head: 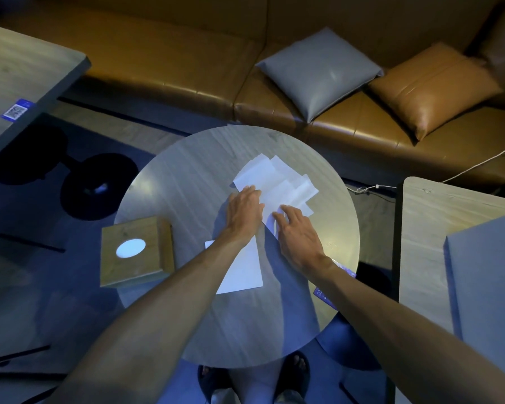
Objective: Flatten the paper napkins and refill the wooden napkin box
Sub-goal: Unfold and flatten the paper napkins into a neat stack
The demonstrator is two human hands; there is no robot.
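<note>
Left hand (244,209) lay flat on the paper napkins (277,182) at the round table's (187,170) centre | right hand (296,231) pressed them too, fingers seemingly loose, gripping nothing | wooden napkin box (136,252) at the table's left edge

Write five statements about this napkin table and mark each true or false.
1. Both the left hand and the right hand rest on the spread napkins. True.
2. The wooden napkin box stands on the floor. False: it sits on the round table, at its left edge.
3. The box's top opening is square. False: it is oval.
4. A grey cushion lies on the sofa. True.
5. A flat white sheet lies partly under the left forearm. True.
</note>
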